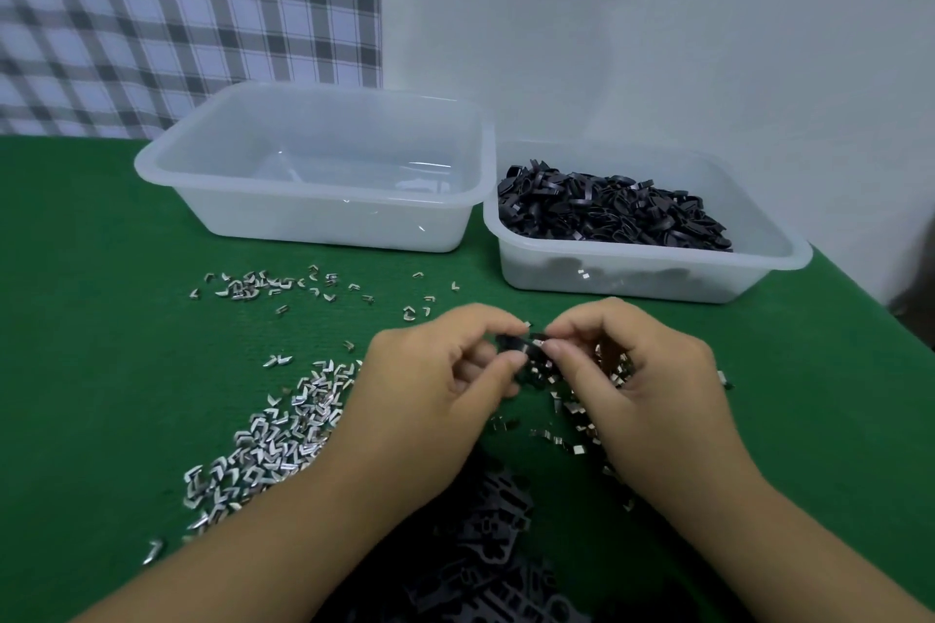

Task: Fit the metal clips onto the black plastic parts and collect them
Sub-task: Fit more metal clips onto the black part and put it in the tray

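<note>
Black plastic part [517, 348] pinched by left hand [430, 387], metal clip [539, 341] by right hand [645, 382]; tubs [632, 264] apart, toward far edge.

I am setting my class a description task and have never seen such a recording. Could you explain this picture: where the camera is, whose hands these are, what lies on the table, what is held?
No machine here: a person works with bare hands, and the one camera sits on their head, looking forward and down. The left hand holds a black plastic part; the right hand pinches what looks like a small metal clip against its end. On the green table lie loose metal clips, with more black parts near the person. Behind stand two clear tubs: the left tub looks empty, the right tub holds a heap of black pieces.
</note>
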A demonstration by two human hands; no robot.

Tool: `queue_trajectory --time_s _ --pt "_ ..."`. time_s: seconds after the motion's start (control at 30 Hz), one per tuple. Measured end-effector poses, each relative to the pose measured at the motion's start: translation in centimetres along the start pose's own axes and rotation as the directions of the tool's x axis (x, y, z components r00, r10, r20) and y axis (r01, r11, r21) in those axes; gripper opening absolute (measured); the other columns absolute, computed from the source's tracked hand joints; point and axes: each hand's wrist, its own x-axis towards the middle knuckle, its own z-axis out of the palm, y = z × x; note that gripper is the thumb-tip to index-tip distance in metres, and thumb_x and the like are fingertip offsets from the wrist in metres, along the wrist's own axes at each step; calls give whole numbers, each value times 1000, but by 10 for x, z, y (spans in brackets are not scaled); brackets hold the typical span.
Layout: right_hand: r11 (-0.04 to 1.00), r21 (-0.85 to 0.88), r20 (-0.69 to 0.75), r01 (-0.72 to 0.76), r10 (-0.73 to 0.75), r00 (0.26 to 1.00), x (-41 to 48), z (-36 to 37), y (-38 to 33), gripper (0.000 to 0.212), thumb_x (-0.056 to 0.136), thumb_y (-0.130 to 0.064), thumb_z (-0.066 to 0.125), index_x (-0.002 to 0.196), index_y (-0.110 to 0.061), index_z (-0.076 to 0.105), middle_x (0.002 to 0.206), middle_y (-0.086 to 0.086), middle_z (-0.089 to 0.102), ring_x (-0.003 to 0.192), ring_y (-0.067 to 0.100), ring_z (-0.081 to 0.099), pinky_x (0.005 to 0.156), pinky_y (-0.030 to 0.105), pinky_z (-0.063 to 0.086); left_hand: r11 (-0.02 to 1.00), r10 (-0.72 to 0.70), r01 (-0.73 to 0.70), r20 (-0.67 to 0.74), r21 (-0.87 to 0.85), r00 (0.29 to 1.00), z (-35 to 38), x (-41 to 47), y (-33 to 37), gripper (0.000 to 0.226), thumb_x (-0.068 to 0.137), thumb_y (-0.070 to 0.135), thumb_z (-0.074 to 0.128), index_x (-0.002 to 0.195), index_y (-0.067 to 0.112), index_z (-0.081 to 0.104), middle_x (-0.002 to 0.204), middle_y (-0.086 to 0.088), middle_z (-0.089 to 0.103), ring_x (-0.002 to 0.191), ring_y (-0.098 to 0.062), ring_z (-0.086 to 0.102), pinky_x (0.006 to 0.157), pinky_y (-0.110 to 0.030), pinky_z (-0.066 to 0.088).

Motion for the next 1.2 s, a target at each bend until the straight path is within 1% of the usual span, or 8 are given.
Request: queue_trajectory --time_s 0.13,0.27,0.4,0.53,0.6,0.7,0.87,1.2 --pt "998 30 4 51 -51 999 0 1 1 5 77 -15 67 78 -19 66 70 -12 63 69 6 57 63 19 44 997 -48 48 3 -58 999 0 1 -1 20 81 14 71 84 33 68 70 8 70 57 0 68 52 -14 53" --pt "994 62 23 89 -90 996 0 3 -1 5 77 -15 66 79 -19 67 73 -15 61 70 6 57 65 17 44 997 -65 66 8 -43 998 -1 2 -2 12 83 18 68 81 30 68 66 7 67 51 -2 64 50 -12 47" --pt "990 81 2 115 -116 993 0 4 -1 5 75 -14 69 80 -17 70 74 -15 63 71 5 58 66 17 45 998 -56 56 29 -8 998 0 2 -1 13 81 15 68 74 26 65 55 11 53 47 -1 44 47 -8 35" --pt "986 29 -11 161 -161 987 0 4 0 6 75 -14 71 81 -15 72 75 -11 67 72 9 60 67 26 47 993 -88 89 16 -74 996 -2 4 -2 18 82 11 67 70 25 63 53 12 47 48 -2 38 45 -11 32" --pt "981 -5 -9 196 -196 981 0 4 0 5 76 -12 71 81 -12 72 77 -6 68 75 14 60 68 31 48 986 -113 116 30 -118 993 -2 4 -2 17 82 11 67 71 24 64 52 12 47 48 -5 40 44 -14 33" --pt "974 -80 -50 213 -217 975 0 3 1 2 79 -13 68 79 -12 71 77 -6 66 75 14 58 69 28 45 963 -150 158 56 -216 987 -2 4 0 16 81 10 69 72 23 69 54 5 60 46 -7 55 44 -15 43" --pt "984 -123 -163 132 -152 975 2 0 4 4 79 -11 69 82 -13 71 79 -4 61 78 18 56 72 25 43 865 -254 239 26 -441 967 -1 8 -1 27 82 -8 63 86 18 70 74 -5 74 67 -15 73 59 -16 55" --pt "950 -277 -160 142 -192 968 1 0 5 5 76 -7 74 80 -11 72 76 -2 60 79 18 48 75 17 36 862 -265 239 5 -447 964 -1 8 1 26 80 -8 65 83 17 70 73 -5 74 68 -17 74 59 -17 55"
